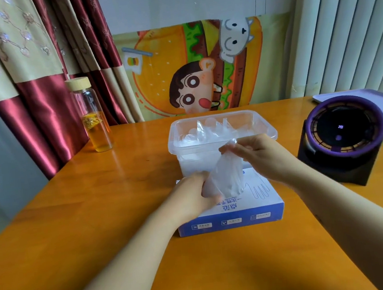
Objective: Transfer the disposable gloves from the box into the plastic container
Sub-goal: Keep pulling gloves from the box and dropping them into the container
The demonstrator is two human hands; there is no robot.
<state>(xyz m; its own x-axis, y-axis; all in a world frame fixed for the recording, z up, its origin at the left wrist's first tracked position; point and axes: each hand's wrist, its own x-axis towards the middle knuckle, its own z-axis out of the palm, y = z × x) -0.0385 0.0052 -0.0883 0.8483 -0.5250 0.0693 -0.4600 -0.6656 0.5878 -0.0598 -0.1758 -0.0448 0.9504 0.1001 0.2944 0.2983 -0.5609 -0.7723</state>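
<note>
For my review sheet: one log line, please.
left hand grips glove over box | right hand pinches glove top | container partly filled

Glass bottle (pixel 93 115) of amber drink, dark round gadget (pixel 341 143), wooden table (pixel 97 202).

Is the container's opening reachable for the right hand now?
Probably yes: the right hand pinches a glove by the lidless container, nothing between; the left hand grips the glove's lower end.

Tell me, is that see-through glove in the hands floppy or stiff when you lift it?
Probably floppy: the glove sags and crumples between the left hand and right hand. Likely very light, since it is thin and see-through. Its shiny film might slip from a loose hold.
</note>
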